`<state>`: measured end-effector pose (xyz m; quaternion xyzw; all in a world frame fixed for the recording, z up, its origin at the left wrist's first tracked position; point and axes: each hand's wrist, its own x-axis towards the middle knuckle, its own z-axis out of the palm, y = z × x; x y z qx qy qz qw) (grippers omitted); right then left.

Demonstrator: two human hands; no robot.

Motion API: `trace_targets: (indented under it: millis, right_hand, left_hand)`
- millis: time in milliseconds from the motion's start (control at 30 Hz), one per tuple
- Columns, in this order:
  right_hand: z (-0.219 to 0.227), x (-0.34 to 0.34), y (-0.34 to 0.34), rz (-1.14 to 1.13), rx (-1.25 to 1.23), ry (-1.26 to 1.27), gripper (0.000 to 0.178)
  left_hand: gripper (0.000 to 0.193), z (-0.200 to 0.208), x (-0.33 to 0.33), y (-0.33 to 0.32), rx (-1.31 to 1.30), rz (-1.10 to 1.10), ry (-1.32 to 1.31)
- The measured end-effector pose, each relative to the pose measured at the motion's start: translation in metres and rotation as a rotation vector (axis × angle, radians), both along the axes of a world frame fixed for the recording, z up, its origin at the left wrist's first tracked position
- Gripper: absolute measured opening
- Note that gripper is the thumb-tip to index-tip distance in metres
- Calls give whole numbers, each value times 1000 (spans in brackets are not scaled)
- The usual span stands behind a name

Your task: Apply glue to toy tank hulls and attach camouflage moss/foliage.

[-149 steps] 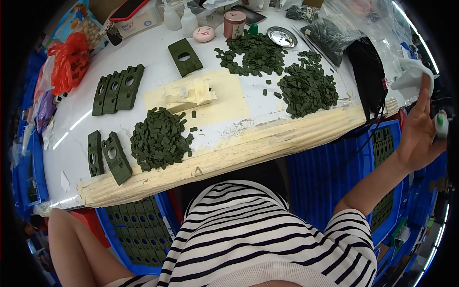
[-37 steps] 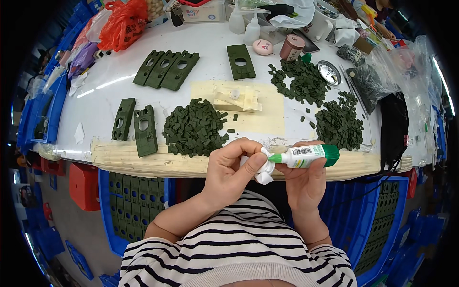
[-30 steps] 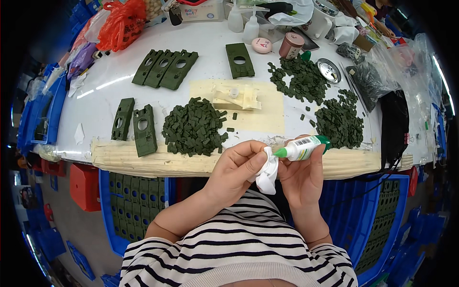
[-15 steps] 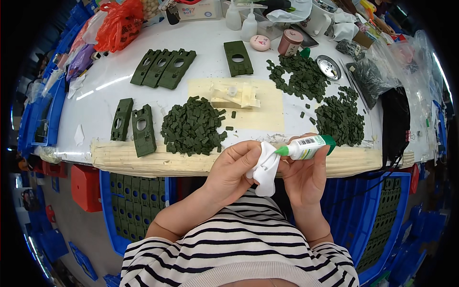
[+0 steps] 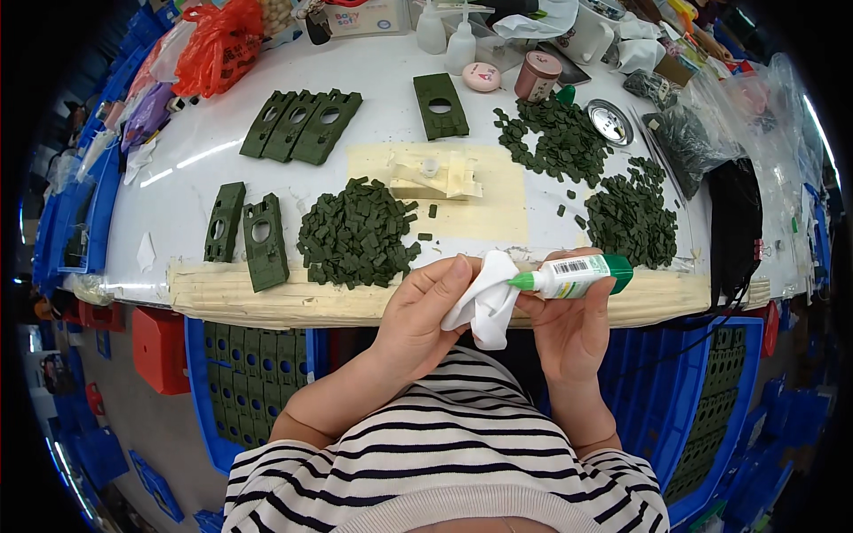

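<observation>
My left hand (image 5: 422,313) is closed on a folded white cloth or tissue (image 5: 489,306), pinched between thumb and fingers. In my right hand (image 5: 573,333) lies a white glue bottle (image 5: 570,276) with a green base and a pointed green nozzle, held sideways. The nozzle tip points left and touches the white cloth. Both hands are just above the padded front edge of the table. Ahead of them a cream taped block (image 5: 435,185) rests on a square of masking tape, with a pile of small dark green pieces (image 5: 357,233) to its left.
Dark green plates with round holes (image 5: 267,240) lie at the left, others (image 5: 304,129) farther back. More small green pieces (image 5: 631,222) are heaped at the right. Squeeze bottles (image 5: 461,49) and a pink tin (image 5: 538,77) stand at the back. Blue crates (image 5: 200,391) sit below the table.
My left hand has shifted slightly left, and the cloth has been turned and refolded against the nozzle. The glue bottle has moved a little to the right.
</observation>
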<state>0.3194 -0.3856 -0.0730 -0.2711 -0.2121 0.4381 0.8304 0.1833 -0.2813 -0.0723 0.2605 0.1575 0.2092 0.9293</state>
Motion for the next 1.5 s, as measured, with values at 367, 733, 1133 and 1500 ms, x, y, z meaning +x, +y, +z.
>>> trace_targets:
  millis: [367, 733, 1133, 1500]
  right_hand:
    - [18, 133, -47, -1056, -398, -899, 28]
    - [8, 197, -100, -1028, -1283, -1992, 32]
    - [-16, 36, -58, 992, -783, -1412, 20]
    - [-161, 0, -4, 368, -322, -1568, 27]
  left_hand:
    - [7, 16, 16, -4, 1034, 264, 209]
    - [28, -3, 58, -6, 2033, 350, 336]
    - [33, -3, 35, 7, 1971, 390, 302]
    - [28, -4, 57, -7, 2231, 431, 205]
